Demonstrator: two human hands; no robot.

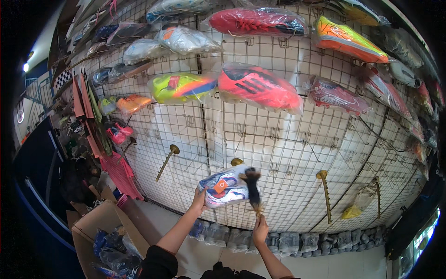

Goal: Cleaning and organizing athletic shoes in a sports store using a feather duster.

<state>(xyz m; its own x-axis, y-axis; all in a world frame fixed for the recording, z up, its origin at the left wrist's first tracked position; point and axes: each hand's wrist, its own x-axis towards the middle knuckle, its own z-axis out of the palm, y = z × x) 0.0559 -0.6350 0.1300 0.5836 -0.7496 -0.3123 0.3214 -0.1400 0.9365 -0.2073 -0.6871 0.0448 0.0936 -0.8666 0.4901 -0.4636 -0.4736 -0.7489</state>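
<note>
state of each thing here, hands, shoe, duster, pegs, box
left hand: raised, holding the wrapped shoe's heel end
right hand: raised, gripping the duster's handle
white shoe: plastic-wrapped, held against the grid wall
duster: upright, blurred, head on the shoe's toe
gold peg: bare, no shoe on it
pink shoe: wrapped, hanging on the wall
cardboard box: open, bagged items inside

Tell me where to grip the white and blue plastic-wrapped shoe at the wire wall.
Grip the white and blue plastic-wrapped shoe at its lower left end, from below, where the left hand touches it. It lies lengthwise, that end free; a dark feather duster crosses its right end.
</note>
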